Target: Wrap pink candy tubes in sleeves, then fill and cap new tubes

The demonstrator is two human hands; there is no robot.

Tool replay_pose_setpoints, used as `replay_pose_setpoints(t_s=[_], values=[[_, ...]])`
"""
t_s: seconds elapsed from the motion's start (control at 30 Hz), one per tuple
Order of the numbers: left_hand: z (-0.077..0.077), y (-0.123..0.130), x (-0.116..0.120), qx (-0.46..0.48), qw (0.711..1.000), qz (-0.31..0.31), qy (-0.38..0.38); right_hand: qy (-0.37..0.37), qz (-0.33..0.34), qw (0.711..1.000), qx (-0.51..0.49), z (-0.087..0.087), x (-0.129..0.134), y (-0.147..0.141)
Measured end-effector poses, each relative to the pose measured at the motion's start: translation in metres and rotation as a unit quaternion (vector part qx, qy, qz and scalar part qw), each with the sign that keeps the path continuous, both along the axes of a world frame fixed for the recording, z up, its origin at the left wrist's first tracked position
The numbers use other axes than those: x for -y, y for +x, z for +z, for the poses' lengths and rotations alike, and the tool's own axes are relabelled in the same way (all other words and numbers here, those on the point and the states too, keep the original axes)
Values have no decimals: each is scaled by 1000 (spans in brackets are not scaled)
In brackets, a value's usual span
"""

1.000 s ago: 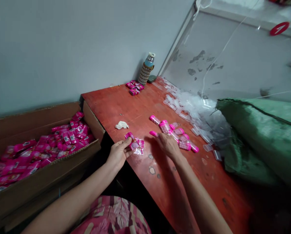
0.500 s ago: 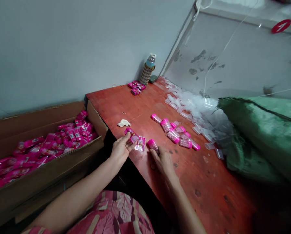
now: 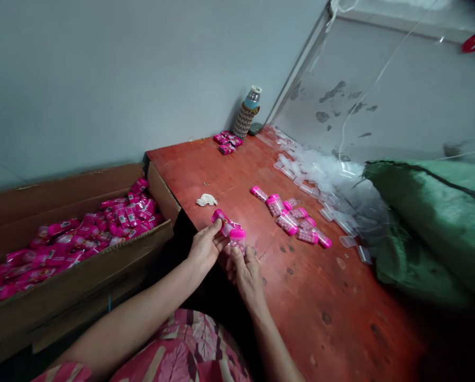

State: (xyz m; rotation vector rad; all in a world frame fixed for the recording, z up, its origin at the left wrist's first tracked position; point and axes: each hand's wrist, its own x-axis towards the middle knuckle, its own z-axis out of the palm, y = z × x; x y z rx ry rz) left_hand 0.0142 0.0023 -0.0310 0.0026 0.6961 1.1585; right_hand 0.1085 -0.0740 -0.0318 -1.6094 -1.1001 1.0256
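Observation:
Pinched in my left hand point(image 3: 207, 245) is a pink printed wrapper point(image 3: 223, 223), partly covered by my fingers. My right hand point(image 3: 245, 268) grips a small clear container with a pink cap point(image 3: 238, 237), cap upward, held against the wrapper's near right end. Whether the container is inside the wrapper's edge or just in front of it, I cannot tell. Both hands are over the table's left edge. Further right lies a group of pink-capped containers point(image 3: 287, 223) filled with small pinkish pieces.
On my left, a cardboard box point(image 3: 157, 233) holds many pink wrapped packs point(image 3: 86, 228). A crumpled white scrap point(image 3: 206, 200) lies on the red table point(image 3: 237, 175). Farther back are pink packs point(image 3: 227, 149) and a flask point(image 3: 247, 114). Clear plastic pieces point(image 3: 320, 180) and a green sack point(image 3: 428, 223) fill the right.
My right hand has lifted the pink-capped container off the table and moved it left to the wrapper. My left hand still holds the wrapper. The view has shifted slightly.

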Motion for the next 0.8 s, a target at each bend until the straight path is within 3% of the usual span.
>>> replay_pose_setpoints(t_s=[0.5,0.8], values=[[-3,0,0,-23,1000,8,15,9,-10,1000,-4,2,0,-1],[2,3,3,-34,996,-43,67,3,-5,1000,-17,-8,-2,-1]])
